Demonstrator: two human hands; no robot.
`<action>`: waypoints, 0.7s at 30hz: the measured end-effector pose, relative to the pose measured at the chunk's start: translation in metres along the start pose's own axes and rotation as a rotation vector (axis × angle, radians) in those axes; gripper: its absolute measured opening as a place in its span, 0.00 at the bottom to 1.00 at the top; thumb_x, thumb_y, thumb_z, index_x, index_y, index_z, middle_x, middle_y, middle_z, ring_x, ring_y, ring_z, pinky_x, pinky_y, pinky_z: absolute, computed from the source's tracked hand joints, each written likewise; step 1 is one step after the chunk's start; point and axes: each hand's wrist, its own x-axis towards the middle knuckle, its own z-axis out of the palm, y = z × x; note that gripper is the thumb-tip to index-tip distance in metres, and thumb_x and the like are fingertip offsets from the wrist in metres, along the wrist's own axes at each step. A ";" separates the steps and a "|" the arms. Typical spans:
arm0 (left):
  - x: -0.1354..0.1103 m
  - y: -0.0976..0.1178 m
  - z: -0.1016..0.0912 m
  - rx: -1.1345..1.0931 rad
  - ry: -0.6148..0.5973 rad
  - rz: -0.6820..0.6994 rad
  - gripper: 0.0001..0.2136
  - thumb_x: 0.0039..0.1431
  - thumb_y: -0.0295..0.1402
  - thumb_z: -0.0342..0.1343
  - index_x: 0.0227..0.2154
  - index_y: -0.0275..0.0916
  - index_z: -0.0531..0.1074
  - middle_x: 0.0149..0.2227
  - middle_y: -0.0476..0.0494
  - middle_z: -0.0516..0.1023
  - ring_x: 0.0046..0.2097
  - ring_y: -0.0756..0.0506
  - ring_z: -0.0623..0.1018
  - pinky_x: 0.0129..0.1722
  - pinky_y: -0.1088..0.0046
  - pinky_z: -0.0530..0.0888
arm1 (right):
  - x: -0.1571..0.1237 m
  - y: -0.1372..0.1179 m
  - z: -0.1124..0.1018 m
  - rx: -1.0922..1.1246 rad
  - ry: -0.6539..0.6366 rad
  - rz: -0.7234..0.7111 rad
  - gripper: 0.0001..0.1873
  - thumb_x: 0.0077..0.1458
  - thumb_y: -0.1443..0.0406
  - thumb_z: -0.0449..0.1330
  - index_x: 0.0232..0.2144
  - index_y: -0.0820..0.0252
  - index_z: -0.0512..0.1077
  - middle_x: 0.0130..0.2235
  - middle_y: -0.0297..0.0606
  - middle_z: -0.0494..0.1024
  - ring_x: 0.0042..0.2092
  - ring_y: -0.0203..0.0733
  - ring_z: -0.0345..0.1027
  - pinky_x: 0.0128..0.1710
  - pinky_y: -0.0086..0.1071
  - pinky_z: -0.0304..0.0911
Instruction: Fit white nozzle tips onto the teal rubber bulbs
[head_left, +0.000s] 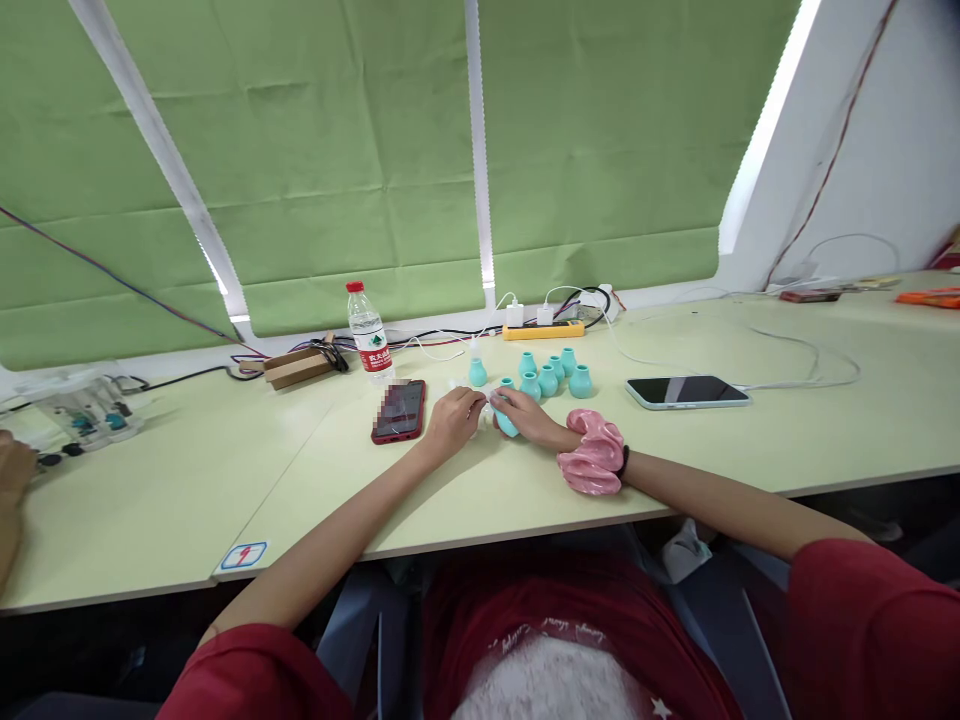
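My right hand [531,418], with a pink scrunchie [592,452] at its wrist, is closed around a small teal vase-shaped piece [506,425], held tilted just above the table. Fingertips of my left hand [453,424] pinch at a small clear piece [486,408] by the mouth of that vase-shaped piece. My fingers hide most of the contact. Several more teal vase-shaped pieces [580,382] stand in a cluster just beyond my right hand. One teal piece [478,374] stands apart behind my hands, with a clear part on top.
A red-cased phone [400,411] lies left of my hands, a light-cased phone [687,391] to the right. Behind stand a water bottle [370,335], a cardboard box [298,367] and a yellow power strip [543,331] with cables. Another person's hand [15,465] is at far left.
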 end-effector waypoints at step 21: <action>0.000 0.006 0.002 -0.334 0.212 -0.132 0.09 0.52 0.34 0.49 0.27 0.36 0.73 0.31 0.42 0.76 0.32 0.48 0.74 0.32 0.72 0.72 | 0.001 -0.002 0.001 0.078 0.026 -0.032 0.19 0.51 0.51 0.45 0.31 0.61 0.61 0.22 0.31 0.67 0.18 0.30 0.59 0.18 0.25 0.57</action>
